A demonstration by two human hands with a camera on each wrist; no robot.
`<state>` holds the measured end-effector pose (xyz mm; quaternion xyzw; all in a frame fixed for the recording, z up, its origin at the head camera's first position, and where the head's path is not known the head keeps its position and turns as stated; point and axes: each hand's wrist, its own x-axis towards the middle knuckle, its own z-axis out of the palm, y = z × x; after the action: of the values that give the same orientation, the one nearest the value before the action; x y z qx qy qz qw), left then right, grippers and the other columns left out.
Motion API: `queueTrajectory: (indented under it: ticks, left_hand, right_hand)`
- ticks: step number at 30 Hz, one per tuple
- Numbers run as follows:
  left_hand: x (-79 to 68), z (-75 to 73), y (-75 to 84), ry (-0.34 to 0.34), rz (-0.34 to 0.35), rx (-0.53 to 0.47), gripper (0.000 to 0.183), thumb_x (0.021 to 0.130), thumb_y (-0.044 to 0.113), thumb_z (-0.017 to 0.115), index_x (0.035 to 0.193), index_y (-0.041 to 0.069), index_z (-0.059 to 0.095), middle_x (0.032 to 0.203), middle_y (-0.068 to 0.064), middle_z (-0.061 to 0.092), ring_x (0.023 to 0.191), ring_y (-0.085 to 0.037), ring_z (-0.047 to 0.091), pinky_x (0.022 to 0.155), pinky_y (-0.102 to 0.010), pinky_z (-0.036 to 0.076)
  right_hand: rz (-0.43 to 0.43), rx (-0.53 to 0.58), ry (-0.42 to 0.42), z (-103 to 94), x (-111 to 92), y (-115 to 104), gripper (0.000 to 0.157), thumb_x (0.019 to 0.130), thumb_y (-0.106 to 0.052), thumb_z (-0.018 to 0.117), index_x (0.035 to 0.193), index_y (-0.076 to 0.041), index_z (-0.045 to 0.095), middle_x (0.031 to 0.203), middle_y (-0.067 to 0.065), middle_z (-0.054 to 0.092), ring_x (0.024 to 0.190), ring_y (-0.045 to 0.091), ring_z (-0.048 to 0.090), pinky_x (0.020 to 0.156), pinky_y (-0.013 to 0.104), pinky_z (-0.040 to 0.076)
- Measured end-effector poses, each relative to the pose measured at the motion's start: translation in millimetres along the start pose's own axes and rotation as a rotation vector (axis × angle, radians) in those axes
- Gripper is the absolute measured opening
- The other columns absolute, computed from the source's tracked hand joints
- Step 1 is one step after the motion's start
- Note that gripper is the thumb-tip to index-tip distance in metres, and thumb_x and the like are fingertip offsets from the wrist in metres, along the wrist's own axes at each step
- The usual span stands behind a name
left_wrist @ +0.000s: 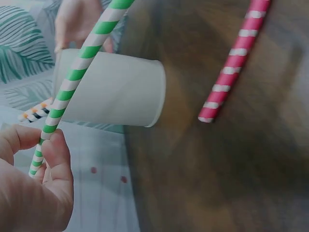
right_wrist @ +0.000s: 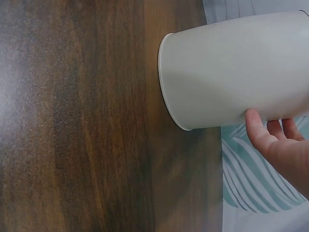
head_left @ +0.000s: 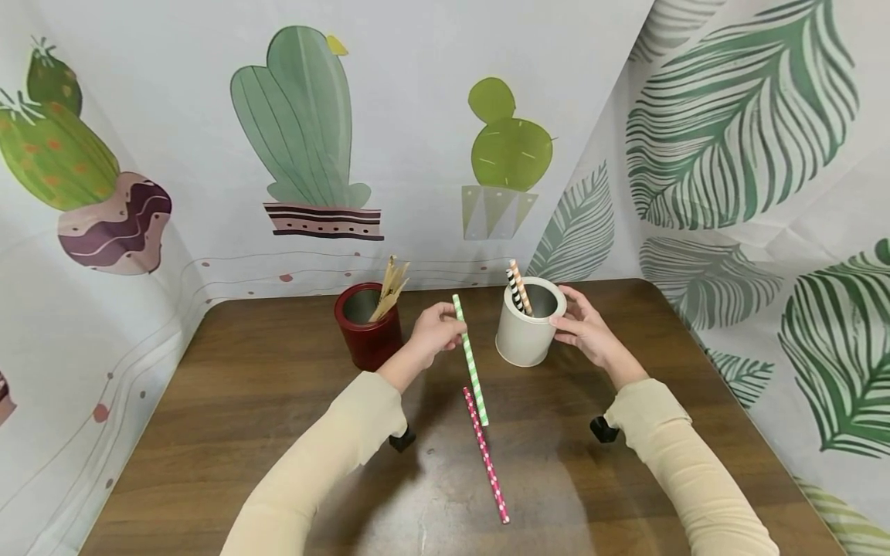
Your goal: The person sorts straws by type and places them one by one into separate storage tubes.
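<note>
My left hand (head_left: 434,332) pinches a green-and-white striped paper straw (head_left: 471,367) near its upper end, between thumb and fingers. The straw slants in the air to the left of a white can (head_left: 520,340). My right hand (head_left: 586,328) holds the can at its right side, thumb by the rim; in the right wrist view its fingertips (right_wrist: 253,116) touch the wall. A black-striped straw (head_left: 515,292) and an orange-striped straw (head_left: 520,287) lean inside the can. On the table, a pink straw with white spots (head_left: 488,463) lies below the green one.
A dark red can (head_left: 371,344) holding several thin tan sticks (head_left: 391,289) stands at the back left of the wooden table (head_left: 243,401). Behind the table's far edge hangs a cloth (head_left: 417,154) printed with cacti and leaves.
</note>
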<state>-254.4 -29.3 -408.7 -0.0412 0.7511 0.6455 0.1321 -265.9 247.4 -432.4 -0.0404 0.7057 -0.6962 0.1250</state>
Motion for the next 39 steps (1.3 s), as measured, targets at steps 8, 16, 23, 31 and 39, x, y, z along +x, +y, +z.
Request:
queueTrajectory:
  ticks: [8, 16, 23, 31, 39]
  left_hand:
    - [15.4, 6.1, 26.6, 0.065, 0.025, -0.041, 0.038, 0.079, 0.008, 0.055, 0.117, 0.008, 0.049, 0.09, -0.005, 0.059, 0.063, -0.013, 0.058, 0.052, -0.017, 0.045]
    - [23.0, 12.6, 60.3, 0.164, 0.151, -0.112, 0.036, 0.083, 0.012, 0.054, 0.118, 0.008, 0.048, 0.098, -0.007, 0.06, 0.063, -0.009, 0.057, 0.055, -0.02, 0.046]
    - [25.9, 14.2, 83.7, 0.264, 0.245, -0.183, 0.034, 0.086, 0.013, 0.053, 0.119, 0.007, 0.047, 0.091, -0.006, 0.057, 0.069, -0.015, 0.059, 0.06, -0.021, 0.048]
    - [29.4, 20.7, 92.8, 0.441, 0.281, -0.135, 0.027, 0.087, 0.017, 0.053, 0.113, 0.011, 0.05, 0.093, -0.006, 0.061, 0.082, -0.026, 0.063, 0.058, -0.021, 0.047]
    - [35.6, 36.4, 82.0, 0.474, 0.285, -0.072, 0.024, 0.086, 0.016, 0.054, 0.11, 0.011, 0.052, 0.093, -0.006, 0.063, 0.076, -0.02, 0.065, 0.056, -0.021, 0.046]
  right_hand:
    - [0.002, 0.015, 0.004, -0.1, 2, 0, 0.067, 0.085, -0.008, 0.056, 0.138, -0.021, 0.019, 0.139, 0.014, 0.022, 0.097, 0.003, 0.048, 0.087, 0.042, 0.041]
    - [0.003, 0.007, 0.002, 0.0, 2, 1, 0.064, 0.085, -0.008, 0.055, 0.137, -0.024, 0.022, 0.14, 0.015, 0.021, 0.099, 0.004, 0.047, 0.086, 0.041, 0.041]
    - [0.002, 0.015, 0.002, 0.1, 2, 1, 0.062, 0.086, -0.007, 0.055, 0.136, -0.024, 0.023, 0.14, 0.016, 0.02, 0.098, 0.004, 0.048, 0.084, 0.037, 0.043]
    - [0.001, 0.001, 0.004, -0.3, 3, 2, 0.063, 0.086, -0.006, 0.053, 0.137, -0.023, 0.021, 0.139, 0.015, 0.021, 0.099, 0.005, 0.047, 0.085, 0.039, 0.042]
    - [-0.008, -0.006, 0.001, -1.7, 2, 3, 0.063, 0.086, -0.006, 0.053, 0.138, -0.022, 0.02, 0.138, 0.015, 0.022, 0.104, 0.008, 0.045, 0.083, 0.036, 0.043]
